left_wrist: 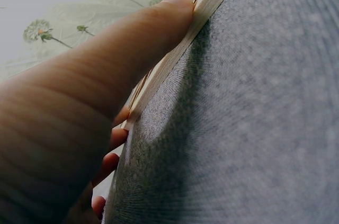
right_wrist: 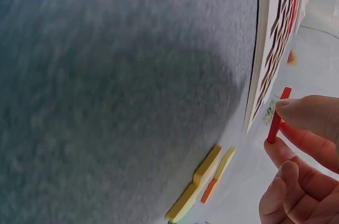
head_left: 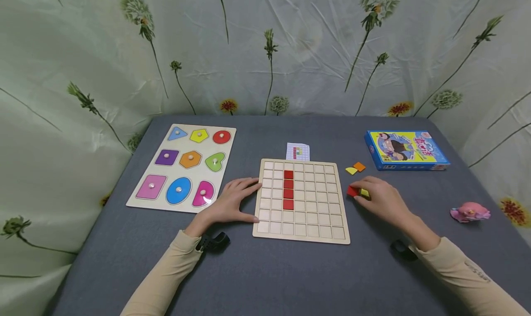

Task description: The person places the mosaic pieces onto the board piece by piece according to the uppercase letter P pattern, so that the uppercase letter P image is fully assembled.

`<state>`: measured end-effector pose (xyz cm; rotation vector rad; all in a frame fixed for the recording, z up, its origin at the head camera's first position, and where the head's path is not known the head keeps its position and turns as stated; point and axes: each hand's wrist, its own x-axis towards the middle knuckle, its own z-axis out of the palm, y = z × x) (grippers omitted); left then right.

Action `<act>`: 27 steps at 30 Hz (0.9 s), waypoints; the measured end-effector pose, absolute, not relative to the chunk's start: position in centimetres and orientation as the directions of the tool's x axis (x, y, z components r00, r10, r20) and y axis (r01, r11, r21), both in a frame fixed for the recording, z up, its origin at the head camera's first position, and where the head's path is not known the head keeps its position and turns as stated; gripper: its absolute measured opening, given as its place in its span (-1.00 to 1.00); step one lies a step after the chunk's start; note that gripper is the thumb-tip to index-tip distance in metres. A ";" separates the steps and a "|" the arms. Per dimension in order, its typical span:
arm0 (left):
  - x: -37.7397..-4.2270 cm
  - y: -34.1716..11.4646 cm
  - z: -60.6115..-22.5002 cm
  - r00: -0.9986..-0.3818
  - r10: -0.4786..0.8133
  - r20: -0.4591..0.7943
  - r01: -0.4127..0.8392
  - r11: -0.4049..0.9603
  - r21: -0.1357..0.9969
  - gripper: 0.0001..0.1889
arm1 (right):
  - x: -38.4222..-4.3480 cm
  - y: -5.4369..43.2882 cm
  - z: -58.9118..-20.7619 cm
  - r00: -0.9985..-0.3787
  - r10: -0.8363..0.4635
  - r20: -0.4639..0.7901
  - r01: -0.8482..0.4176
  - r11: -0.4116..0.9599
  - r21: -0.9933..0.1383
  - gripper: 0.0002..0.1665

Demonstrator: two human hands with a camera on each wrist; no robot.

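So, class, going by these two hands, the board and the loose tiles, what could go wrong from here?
The right hand pinches a red tile between thumb and fingers; it might slip and drop.
The nearest yellow tile lies close to that hand and could get knocked.
The left hand touches the edge of the board; a push might shift it and jog the four red tiles on it.

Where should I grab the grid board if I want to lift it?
I'd take the grid board by its plain left and right rims, one hand coming in from each side. It lies flat, and holding both edges should keep it level so the four red tiles on it don't slide. The left hand touches its left edge.
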<state>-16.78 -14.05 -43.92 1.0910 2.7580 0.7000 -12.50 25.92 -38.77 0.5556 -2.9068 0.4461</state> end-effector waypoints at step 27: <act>-16.5 -14.0 -44.0 -0.750 0.656 0.081 0.613 0.645 0.457 -0.01 | -10.9 19.6 -39.8 -0.873 -0.406 0.271 -0.487 0.759 -0.432 -0.67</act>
